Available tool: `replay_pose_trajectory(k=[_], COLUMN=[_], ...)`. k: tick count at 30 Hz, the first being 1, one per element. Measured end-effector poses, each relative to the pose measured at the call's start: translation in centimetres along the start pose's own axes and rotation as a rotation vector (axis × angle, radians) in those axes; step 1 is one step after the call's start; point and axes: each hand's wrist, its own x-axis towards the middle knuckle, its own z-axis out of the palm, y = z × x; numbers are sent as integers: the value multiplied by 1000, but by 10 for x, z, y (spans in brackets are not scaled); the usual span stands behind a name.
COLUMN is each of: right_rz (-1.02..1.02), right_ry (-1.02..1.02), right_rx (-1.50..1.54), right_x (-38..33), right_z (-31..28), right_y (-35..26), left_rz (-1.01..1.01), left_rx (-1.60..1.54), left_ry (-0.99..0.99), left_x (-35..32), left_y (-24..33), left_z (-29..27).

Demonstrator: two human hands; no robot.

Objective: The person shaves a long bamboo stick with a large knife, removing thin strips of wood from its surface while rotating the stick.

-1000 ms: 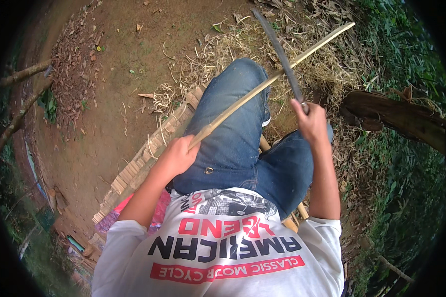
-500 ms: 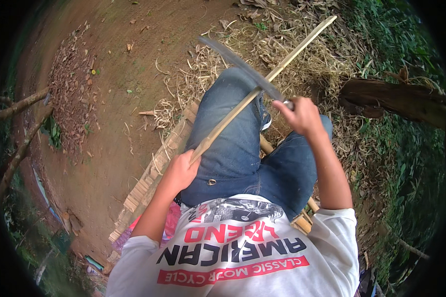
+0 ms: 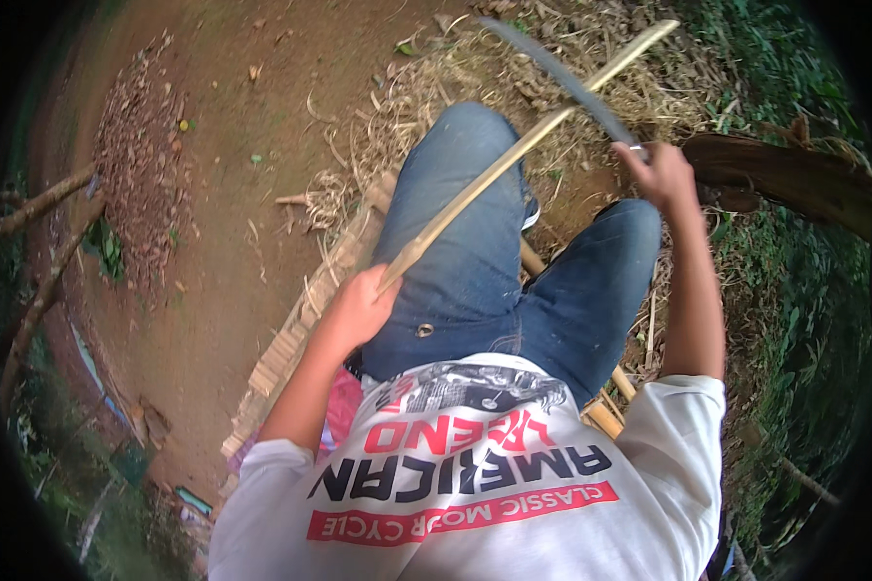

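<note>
My left hand [image 3: 360, 306] is closed round the near end of a long, pale strip of split wood or bamboo [image 3: 489, 179]. The strip slants up and away to the right, over my left thigh and past the knee. In my right hand [image 3: 661, 174], a long curved machete [image 3: 562, 79] is gripped by its handle, which my fingers mostly cover. Its grey blade lies across the strip toward the far end and points to the upper left. Whether the edge bites into the strip I cannot tell.
Curly pale shavings [image 3: 436, 73] litter the ground beyond my knees. A dark log [image 3: 785, 179] lies at the right, beside green plants [image 3: 794, 320]. Left of my legs runs a slatted bamboo bench edge [image 3: 295, 339]. Branches [image 3: 44, 205] stand at the far left.
My right hand and the machete have moved away and to the right, out along the strip toward its far end. My left hand keeps its hold, and my knees have spread slightly.
</note>
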Motion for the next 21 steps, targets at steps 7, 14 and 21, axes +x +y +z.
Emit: replay_pose_trajectory(k=[7, 14, 21], right_rz=[18, -149, -204], right_ry=[68, -52, -9], right_rx=[66, 221, 52], right_x=[-11, -42, -20], right_z=[-2, 28, 15], right_y=[-22, -95, -52], left_rz=[-84, -97, 55], left_rx=[3, 50, 23], left_ry=[-87, -94, 1], left_x=[6, 6, 0], left_y=[3, 11, -7], left_z=[-4, -6, 1])
